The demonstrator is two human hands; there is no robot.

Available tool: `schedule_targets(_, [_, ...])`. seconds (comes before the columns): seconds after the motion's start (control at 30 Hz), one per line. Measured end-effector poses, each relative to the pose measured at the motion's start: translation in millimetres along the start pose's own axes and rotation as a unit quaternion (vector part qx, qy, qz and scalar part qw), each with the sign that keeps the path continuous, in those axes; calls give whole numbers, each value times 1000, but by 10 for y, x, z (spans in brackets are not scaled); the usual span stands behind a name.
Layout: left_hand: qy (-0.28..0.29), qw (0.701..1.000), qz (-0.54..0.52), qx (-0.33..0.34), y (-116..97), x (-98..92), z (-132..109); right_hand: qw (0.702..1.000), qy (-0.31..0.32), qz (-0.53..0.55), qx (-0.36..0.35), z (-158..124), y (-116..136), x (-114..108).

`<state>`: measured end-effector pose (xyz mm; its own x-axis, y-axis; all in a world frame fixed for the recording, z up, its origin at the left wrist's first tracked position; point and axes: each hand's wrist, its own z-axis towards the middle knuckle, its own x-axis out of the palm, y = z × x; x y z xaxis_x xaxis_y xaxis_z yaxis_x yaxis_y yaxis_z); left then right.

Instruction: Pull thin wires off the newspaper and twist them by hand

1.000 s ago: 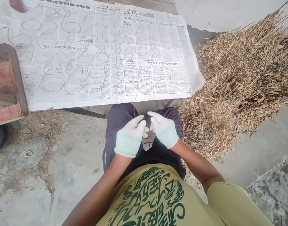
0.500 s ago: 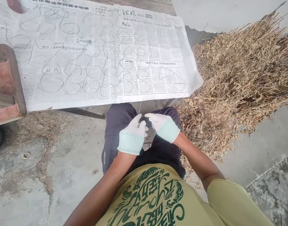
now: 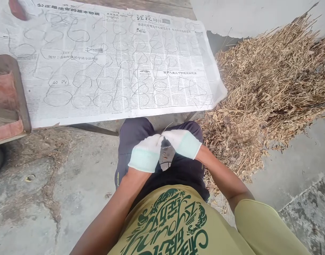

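Both hands wear white gloves and meet above my lap, fingertips touching. My left hand (image 3: 146, 152) is closed in a pinch on a thin wire (image 3: 166, 128) whose free end pokes up and to the right. My right hand (image 3: 181, 142) is closed on the same wire, close against the left. A little wire loop shows between and under the hands. Just beyond my knees lies a big newspaper sheet (image 3: 109, 63) spread on a low board, covered with several bent wire loops (image 3: 78, 34).
A heap of dry straw and husks (image 3: 268, 88) lies to the right on the concrete. A red-brown wooden tray (image 3: 8, 102) sits at the left edge. Rough concrete ground (image 3: 58, 184) spreads to the left of my legs.
My hands have drawn closer together until the fingertips meet. The wire's free end has dropped from upright to a short slant up and to the right.
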<state>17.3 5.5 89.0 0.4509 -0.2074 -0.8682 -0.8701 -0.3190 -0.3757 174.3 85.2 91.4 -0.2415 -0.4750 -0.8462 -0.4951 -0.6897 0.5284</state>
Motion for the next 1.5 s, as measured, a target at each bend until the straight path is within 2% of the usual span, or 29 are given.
schedule_targets(0.07, [12,999,34,-4,26,5,10,995,-32,86,32,7,-17,-18])
schedule_targets(0.13, [28,999,40,-9,47,-4,21,974,-70,193,95,20,-42,-32])
schedule_targets(0.23, [53,998,23,10,66,-39,18,915,-92,362,155,48,-81,-9])
schedule_targets(0.33, [66,997,20,35,84,-76,-8,857,-90,487,146,79,-93,51])
schedule_targets(0.43, [70,996,-3,56,112,-82,-18,833,-82,524,157,105,-56,90])
schedule_targets(0.6, [59,994,90,-9,127,50,35,810,-95,528,235,143,89,142])
schedule_targets(0.7, [27,990,137,-37,95,141,35,795,-111,537,258,147,160,209])
schedule_targets(0.77, [15,989,140,-53,73,154,12,802,-116,523,265,135,172,258])
schedule_targets(0.83, [22,990,129,-62,62,130,-14,828,-120,477,270,116,156,306])
schedule_targets(0.9, [25,991,115,-62,67,96,-31,872,-127,393,262,95,122,354])
schedule_targets(1.0, [22,993,103,-61,88,82,-36,944,-135,204,221,66,76,426])
schedule_targets(1.07, [23,993,99,-61,98,105,-40,971,-129,81,183,51,67,466])
schedule_targets(1.17, [9,993,102,-58,105,172,-63,983,-104,-34,145,41,90,512])
schedule_targets(1.27, [-24,994,81,-65,115,256,-81,982,-94,-79,141,66,135,556])
schedule_targets(1.4, [-78,988,-83,-103,165,328,-52,975,-129,-29,180,125,178,581])
schedule_targets(1.5, [-81,955,-261,-114,217,309,-13,959,-168,94,207,127,167,541])
